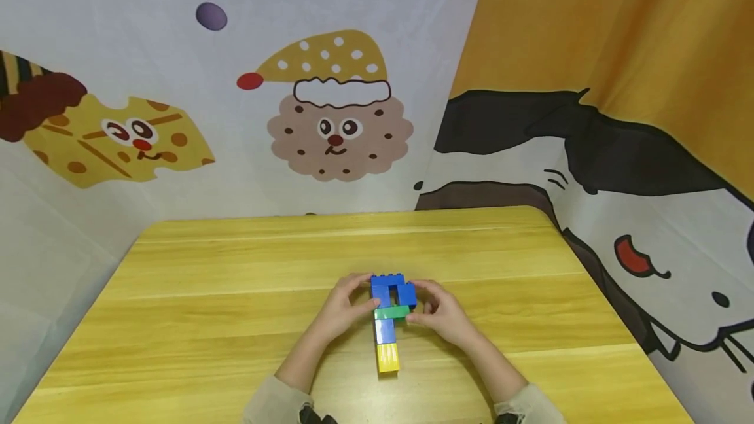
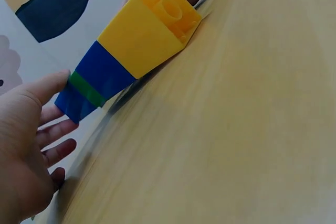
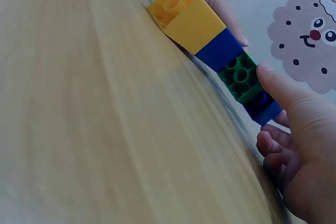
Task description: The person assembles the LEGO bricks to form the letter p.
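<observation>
An assembly of toy building blocks lies at the middle of the table in the head view. Its lower end is a yellow block [image 1: 387, 358], whose hollow end shows in both wrist views. Above that come a blue block [image 1: 385, 331] and a wider green block [image 1: 393, 312]. More blue blocks [image 1: 380, 294] frame a small gap at the far end. My left hand [image 1: 341, 311] grips the left side, thumb by the green block. From the right, my right hand [image 1: 443, 315] holds the other side, its thumb at the green block's end [image 3: 240, 78] and fingers around the blue one.
The wooden table [image 1: 224, 267] stretches out on both sides of the blocks. Behind it hangs a cloth backdrop [image 1: 247, 162] with cartoon figures, which also runs down the right side.
</observation>
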The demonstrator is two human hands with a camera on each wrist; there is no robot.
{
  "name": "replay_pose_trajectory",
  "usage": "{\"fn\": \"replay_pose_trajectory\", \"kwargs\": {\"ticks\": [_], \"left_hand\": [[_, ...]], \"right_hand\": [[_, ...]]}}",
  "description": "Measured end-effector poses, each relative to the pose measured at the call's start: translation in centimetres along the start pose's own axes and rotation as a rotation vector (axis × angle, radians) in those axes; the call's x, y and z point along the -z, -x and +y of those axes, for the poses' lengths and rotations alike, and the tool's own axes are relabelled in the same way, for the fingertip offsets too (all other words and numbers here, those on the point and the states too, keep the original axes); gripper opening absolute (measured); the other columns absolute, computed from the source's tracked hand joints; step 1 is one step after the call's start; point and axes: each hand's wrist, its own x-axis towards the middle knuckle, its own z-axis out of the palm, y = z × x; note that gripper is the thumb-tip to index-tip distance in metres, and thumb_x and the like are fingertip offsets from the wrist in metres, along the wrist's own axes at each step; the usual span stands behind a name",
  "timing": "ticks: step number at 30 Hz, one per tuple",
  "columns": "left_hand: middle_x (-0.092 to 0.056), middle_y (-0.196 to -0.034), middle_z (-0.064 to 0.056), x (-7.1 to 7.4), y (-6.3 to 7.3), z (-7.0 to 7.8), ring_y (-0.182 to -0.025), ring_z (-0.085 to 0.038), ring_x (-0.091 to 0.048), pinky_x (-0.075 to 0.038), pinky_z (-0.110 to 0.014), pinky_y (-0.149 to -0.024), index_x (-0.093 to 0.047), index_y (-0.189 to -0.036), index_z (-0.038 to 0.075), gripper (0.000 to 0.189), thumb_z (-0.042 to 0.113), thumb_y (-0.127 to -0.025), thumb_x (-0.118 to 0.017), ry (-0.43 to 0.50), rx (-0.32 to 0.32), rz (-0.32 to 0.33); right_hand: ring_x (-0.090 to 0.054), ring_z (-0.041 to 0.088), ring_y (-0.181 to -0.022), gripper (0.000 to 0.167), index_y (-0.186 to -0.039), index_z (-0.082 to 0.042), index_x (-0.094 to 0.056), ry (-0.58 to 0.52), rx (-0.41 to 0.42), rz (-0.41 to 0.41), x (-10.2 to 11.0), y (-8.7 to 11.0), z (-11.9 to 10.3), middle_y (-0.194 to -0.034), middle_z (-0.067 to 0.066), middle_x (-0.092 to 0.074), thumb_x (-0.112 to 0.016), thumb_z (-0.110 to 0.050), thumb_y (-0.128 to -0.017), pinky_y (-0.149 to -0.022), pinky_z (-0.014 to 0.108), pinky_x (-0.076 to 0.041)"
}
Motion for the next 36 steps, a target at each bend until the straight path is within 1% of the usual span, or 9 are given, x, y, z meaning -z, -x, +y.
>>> {"fn": "replay_pose_trajectory", "kwargs": {"ticks": [5, 10, 14, 17, 21, 23, 28, 33, 36], "left_hand": [[-0.052, -0.133, -0.014, 0.0, 0.1, -0.1, -0.124, -0.034, -0.044, -0.035, -0.053, -0.101, -0.051, -0.135, 0.002, 0.06, 0.035, -0.088, -0.069, -0.038, 0.014, -0.021], [-0.053, -0.133, -0.014, -0.1, 0.2, -0.2, -0.123, -0.032, -0.044, -0.036, -0.05, -0.101, -0.052, -0.134, 0.002, 0.058, 0.036, -0.09, -0.067, -0.082, 0.031, -0.037], [-0.051, -0.134, -0.014, -0.1, 0.2, -0.3, -0.124, -0.033, -0.043, -0.035, -0.051, -0.102, -0.052, -0.135, 0.002, 0.058, 0.036, -0.09, -0.066, -0.097, 0.04, -0.043], [-0.05, -0.135, -0.015, -0.1, 0.2, -0.4, -0.125, -0.034, -0.043, -0.035, -0.052, -0.102, -0.051, -0.136, 0.002, 0.058, 0.036, -0.091, -0.066, -0.117, 0.035, -0.042], [-0.05, -0.137, -0.014, 0.0, 0.3, -0.4, -0.125, -0.033, -0.042, -0.034, -0.053, -0.102, -0.05, -0.137, 0.003, 0.058, 0.038, -0.092, -0.063, -0.146, 0.025, -0.045], [-0.049, -0.137, -0.014, 0.1, 0.3, -0.3, -0.126, -0.033, -0.042, -0.034, -0.053, -0.102, -0.05, -0.137, 0.003, 0.057, 0.037, -0.093, -0.062, -0.145, 0.018, -0.048], [-0.049, -0.137, -0.015, 1.2, 0.9, 0.2, -0.125, -0.035, -0.043, -0.035, -0.052, -0.102, -0.049, -0.137, 0.002, 0.054, 0.031, -0.094, -0.062, -0.117, 0.009, -0.06], [-0.05, -0.135, -0.012, 3.0, 1.7, 0.6, -0.121, -0.034, -0.047, -0.038, -0.053, -0.099, -0.049, -0.137, 0.003, 0.05, 0.026, -0.095, -0.061, -0.118, 0.014, -0.061], [-0.052, -0.134, -0.009, 4.3, 2.3, 0.8, -0.12, -0.031, -0.047, -0.039, -0.052, -0.098, -0.051, -0.137, 0.004, 0.048, 0.024, -0.094, -0.063, -0.16, 0.014, -0.047]], "right_hand": [[-0.047, 0.012, -0.065, 0.068, -0.135, -0.005, -0.051, 0.045, -0.002, -0.019, 0.2, 0.0, -0.1, -0.108, 0.007, -0.056, -0.081, -0.025, -0.077, -0.056, 0.023, -0.044], [-0.047, 0.012, -0.064, 0.066, -0.134, -0.004, -0.052, 0.077, -0.002, -0.025, 0.2, -0.1, 0.0, -0.103, 0.007, -0.057, -0.081, -0.025, -0.078, -0.056, 0.023, -0.044], [-0.047, 0.012, -0.063, 0.065, -0.133, -0.004, -0.053, 0.105, -0.002, -0.019, 0.1, -0.2, 0.0, -0.104, 0.007, -0.058, -0.081, -0.025, -0.078, -0.055, 0.024, -0.043], [-0.047, 0.012, -0.063, 0.066, -0.133, -0.005, -0.053, 0.114, -0.01, -0.023, 0.1, -0.3, -0.2, -0.106, 0.006, -0.058, -0.081, -0.026, -0.077, -0.055, 0.024, -0.043], [-0.047, 0.011, -0.061, 0.067, -0.135, -0.005, -0.051, 0.108, -0.028, -0.05, 0.3, -0.3, -0.4, -0.097, 0.008, -0.057, -0.081, -0.026, -0.078, -0.054, 0.023, -0.043], [-0.047, 0.011, -0.061, 0.067, -0.136, -0.006, -0.05, 0.095, -0.027, -0.058, 0.6, -0.2, -0.4, -0.102, 0.01, -0.059, -0.08, -0.025, -0.079, -0.053, 0.022, -0.042], [-0.046, 0.012, -0.06, 0.062, -0.136, -0.003, -0.049, 0.084, -0.007, -0.039, 1.8, 0.3, -0.5, -0.123, 0.016, -0.058, -0.077, -0.02, -0.083, -0.051, 0.022, -0.041], [-0.051, 0.013, -0.059, 0.058, -0.136, -0.003, -0.049, 0.138, -0.011, -0.004, 3.5, 1.1, -0.8, -0.122, 0.015, -0.058, -0.074, -0.019, -0.086, -0.048, 0.025, -0.045], [-0.052, 0.014, -0.06, 0.057, -0.135, -0.003, -0.05, 0.157, -0.01, 0.021, 4.7, 1.6, -0.9, -0.122, 0.017, -0.057, -0.073, -0.021, -0.086, -0.047, 0.027, -0.046]]}}
